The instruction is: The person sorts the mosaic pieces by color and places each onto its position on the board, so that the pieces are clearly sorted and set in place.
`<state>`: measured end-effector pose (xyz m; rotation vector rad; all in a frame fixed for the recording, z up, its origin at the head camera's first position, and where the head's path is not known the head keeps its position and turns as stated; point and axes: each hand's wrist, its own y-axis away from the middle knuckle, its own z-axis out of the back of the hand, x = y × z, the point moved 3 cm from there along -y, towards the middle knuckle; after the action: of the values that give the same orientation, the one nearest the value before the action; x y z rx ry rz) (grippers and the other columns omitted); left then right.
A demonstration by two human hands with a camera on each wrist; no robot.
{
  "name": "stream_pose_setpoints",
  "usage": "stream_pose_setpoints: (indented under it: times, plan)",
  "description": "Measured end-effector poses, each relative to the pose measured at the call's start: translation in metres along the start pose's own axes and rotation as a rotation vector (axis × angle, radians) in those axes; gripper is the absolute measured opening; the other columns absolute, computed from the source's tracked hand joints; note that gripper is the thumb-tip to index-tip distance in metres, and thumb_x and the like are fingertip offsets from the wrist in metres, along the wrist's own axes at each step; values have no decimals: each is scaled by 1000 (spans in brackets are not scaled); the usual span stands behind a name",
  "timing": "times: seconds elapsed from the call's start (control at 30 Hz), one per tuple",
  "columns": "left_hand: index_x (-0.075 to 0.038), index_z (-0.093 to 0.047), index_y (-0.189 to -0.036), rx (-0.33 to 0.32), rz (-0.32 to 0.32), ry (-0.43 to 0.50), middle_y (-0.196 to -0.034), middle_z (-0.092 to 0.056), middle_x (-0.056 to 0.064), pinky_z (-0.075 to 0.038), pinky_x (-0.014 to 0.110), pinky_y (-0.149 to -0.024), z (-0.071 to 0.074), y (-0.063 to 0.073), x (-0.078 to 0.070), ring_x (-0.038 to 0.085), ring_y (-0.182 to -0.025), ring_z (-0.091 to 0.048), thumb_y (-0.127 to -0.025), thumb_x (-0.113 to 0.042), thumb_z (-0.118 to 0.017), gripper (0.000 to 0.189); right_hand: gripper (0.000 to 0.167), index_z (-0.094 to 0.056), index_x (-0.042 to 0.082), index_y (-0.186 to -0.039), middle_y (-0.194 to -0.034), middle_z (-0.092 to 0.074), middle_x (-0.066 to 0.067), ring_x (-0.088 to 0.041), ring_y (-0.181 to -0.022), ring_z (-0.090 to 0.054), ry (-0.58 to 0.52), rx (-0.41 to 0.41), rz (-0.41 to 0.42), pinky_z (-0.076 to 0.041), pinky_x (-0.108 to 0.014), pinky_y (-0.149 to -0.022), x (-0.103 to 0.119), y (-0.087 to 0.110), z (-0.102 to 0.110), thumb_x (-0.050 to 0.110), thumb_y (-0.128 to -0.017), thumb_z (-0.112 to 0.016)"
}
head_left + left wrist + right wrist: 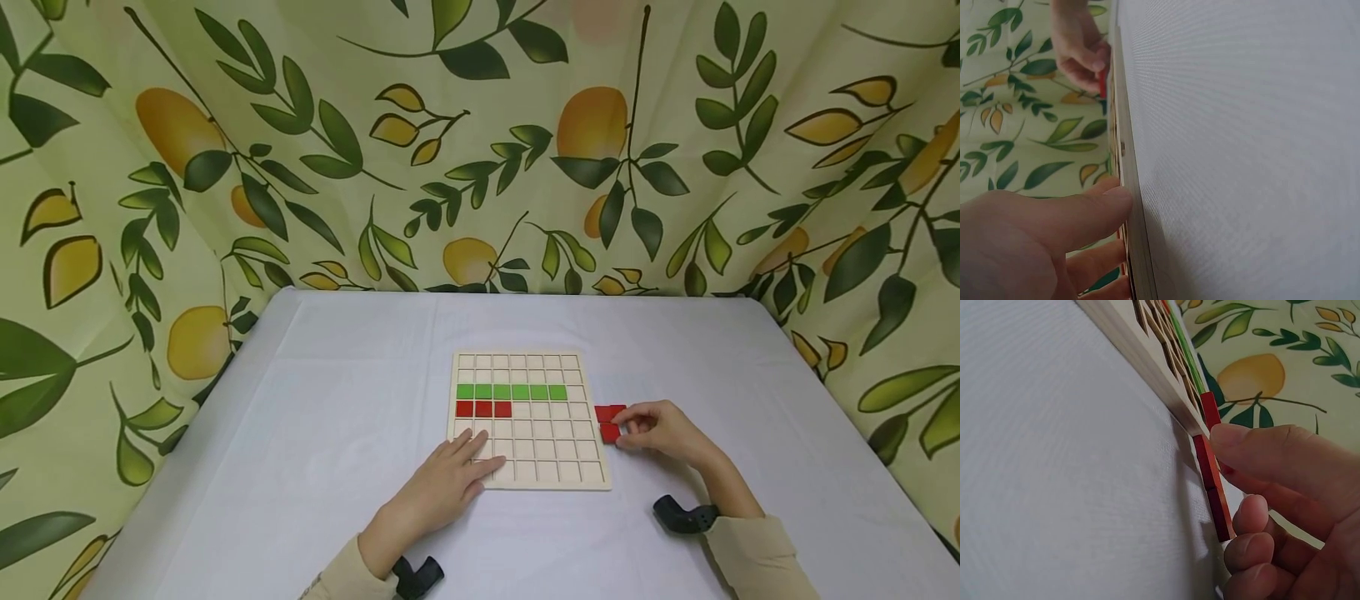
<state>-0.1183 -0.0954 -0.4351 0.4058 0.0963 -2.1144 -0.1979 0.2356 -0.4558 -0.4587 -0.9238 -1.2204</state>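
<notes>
A pale wooden grid board point(551, 450) lies on the white tablecloth. One of its rows holds several green square tiles point(512, 392), and the row below has three red tiles point(483, 409) at its left end. My left hand point(442, 481) rests with spread fingers on the board's lower left corner; its thumb lies by the board edge point(1137, 237) in the left wrist view. Just right of the board, my right hand point(663, 429) pinches a red tile point(1210, 407) between thumb and forefinger. Other red tiles point(1216, 506) lie beside the board under that hand.
White tablecloth point(360, 375) surrounds the board on all sides. Behind the table hangs a curtain point(480, 167) patterned with fruit and leaves. A black wrist device point(684, 515) sits at the right cuff, and another device point(418, 577) at the left.
</notes>
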Motion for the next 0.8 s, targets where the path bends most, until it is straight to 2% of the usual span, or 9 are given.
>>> stream_pose_setpoints:
  times: [0.47, 0.8]
  plan:
    - [-27, -53, -138, -2, -3, -10, -154, -41, 11, -37, 55, -113, 0, -1, 0, 34, -145, -36, -98, -21, -53, 41, 28, -69, -7, -97, -71, -51, 1, -1, -63, -43, 11, -27, 55, -37, -16, -54, 11, -6, -2, 8, -76, -79]
    - [-28, -52, -139, -6, -6, -10, -155, -40, 10, -38, 55, -113, -2, 0, 1, 34, -145, -35, -98, -22, -53, 42, 28, -69, -6, -101, -72, -50, 0, -2, -65, -43, 0, -12, 63, -38, -15, -56, 19, -11, -7, 6, -77, -77]
